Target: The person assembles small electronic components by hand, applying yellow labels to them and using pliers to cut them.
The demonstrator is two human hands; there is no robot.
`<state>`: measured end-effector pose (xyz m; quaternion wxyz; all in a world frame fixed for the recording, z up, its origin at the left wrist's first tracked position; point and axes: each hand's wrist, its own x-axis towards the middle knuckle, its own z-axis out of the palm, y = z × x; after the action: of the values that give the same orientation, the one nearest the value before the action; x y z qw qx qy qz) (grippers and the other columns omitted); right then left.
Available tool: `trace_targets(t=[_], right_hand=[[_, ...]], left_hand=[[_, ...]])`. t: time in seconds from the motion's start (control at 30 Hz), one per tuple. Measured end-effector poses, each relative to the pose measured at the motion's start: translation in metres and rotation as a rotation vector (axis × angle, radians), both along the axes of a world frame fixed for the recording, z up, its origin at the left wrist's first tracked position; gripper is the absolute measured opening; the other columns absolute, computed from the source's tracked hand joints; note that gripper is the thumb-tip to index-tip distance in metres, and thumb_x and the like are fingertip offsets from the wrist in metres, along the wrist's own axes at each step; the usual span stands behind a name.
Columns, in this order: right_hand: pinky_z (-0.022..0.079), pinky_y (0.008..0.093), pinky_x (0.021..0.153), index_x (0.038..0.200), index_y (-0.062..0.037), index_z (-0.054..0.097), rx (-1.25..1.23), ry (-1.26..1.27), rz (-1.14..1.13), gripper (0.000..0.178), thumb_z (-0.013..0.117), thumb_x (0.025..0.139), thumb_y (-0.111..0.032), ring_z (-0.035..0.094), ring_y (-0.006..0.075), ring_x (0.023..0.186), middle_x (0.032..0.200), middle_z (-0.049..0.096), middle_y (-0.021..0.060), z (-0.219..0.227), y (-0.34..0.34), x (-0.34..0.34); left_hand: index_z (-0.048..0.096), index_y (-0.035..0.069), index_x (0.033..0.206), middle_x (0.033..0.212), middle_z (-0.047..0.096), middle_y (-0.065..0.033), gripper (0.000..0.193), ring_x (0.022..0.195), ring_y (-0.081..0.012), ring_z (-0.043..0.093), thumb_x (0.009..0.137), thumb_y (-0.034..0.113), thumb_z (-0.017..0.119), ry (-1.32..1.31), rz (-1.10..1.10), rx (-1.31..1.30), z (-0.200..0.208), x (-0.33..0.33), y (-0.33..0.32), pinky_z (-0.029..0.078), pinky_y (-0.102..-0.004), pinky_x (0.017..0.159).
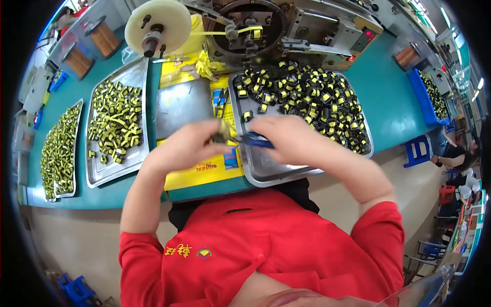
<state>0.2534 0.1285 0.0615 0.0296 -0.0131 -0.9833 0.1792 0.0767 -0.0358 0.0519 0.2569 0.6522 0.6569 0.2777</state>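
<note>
My left hand (186, 146) is closed around a small coil part (223, 134) in yellow and dark tones, blurred by motion. In my right hand (286, 134) is a pair of blue-handled pliers (257, 140), with the metal tip pointing left at the part. The exact kind of the pliers is hard to make out. Both hands hover over the seam between the yellow sheet (197, 176) and a metal tray (255, 177) on the right. That tray carries a heap of black-and-yellow coil parts (307, 100).
A winding machine (245, 33) with a white tape reel (157, 28) stands at the back. A steel plate (183, 107) lies left of my hands. Further left, two trays (146, 120) hold many yellow coils. A blue bin (428, 97) sits far right, near another person.
</note>
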Motion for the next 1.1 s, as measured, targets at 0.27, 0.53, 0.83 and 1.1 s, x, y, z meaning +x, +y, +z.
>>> trace_targets(t=[0.27, 0.53, 0.83, 1.1], right_hand=[[0.047, 0.0347, 0.068, 0.102, -0.0019, 0.053, -0.058, 0.154, -0.392, 0.03, 0.066, 0.076, -0.008, 0.058, 0.0322, 0.076, 0.087, 0.058, 0.0154, 0.03, 0.014, 0.081], [0.045, 0.0408, 0.078, 0.104, -0.0039, 0.053, -0.005, 0.139, -0.211, 0.049, 0.065, 0.075, -0.043, 0.057, 0.0324, 0.091, 0.096, 0.057, 0.0147, -0.012, -0.05, -0.097], [0.044, 0.0348, 0.081, 0.101, -0.0045, 0.058, -0.26, 0.416, -0.003, 0.027, 0.063, 0.08, -0.02, 0.057, 0.0241, 0.09, 0.095, 0.059, 0.0107, -0.021, -0.061, -0.118], [0.049, 0.036, 0.074, 0.113, -0.0096, 0.054, -0.087, 0.642, 0.152, 0.046, 0.07, 0.07, -0.008, 0.057, 0.03, 0.086, 0.103, 0.054, 0.0129, -0.01, -0.067, -0.051]], left_hand=[[0.054, 0.002, 0.096, 0.082, 0.055, -0.0002, 0.025, 0.075, -0.0042, 0.05, 0.076, 0.003, 0.069, -0.38, 0.533, 0.037, 0.002, -0.005, -0.11, 0.044, -0.022, 0.064], [0.055, 0.003, 0.099, 0.088, 0.055, 0.002, 0.026, 0.077, -0.0039, 0.051, 0.076, 0.001, 0.068, -0.503, 0.514, -0.01, -0.014, 0.013, -0.095, 0.045, -0.0209, 0.067], [0.053, 0.007, 0.107, 0.083, 0.056, 0.002, 0.026, 0.066, -0.0037, 0.05, 0.083, 0.007, 0.062, -0.794, 0.582, 0.021, -0.03, -0.003, -0.105, 0.039, -0.0187, 0.052], [0.04, 0.005, 0.104, 0.076, 0.054, -0.0024, 0.029, 0.058, -0.0067, 0.048, 0.083, 0.006, 0.06, -0.82, 0.402, 0.082, -0.018, -0.001, -0.032, 0.037, -0.0206, 0.048]])
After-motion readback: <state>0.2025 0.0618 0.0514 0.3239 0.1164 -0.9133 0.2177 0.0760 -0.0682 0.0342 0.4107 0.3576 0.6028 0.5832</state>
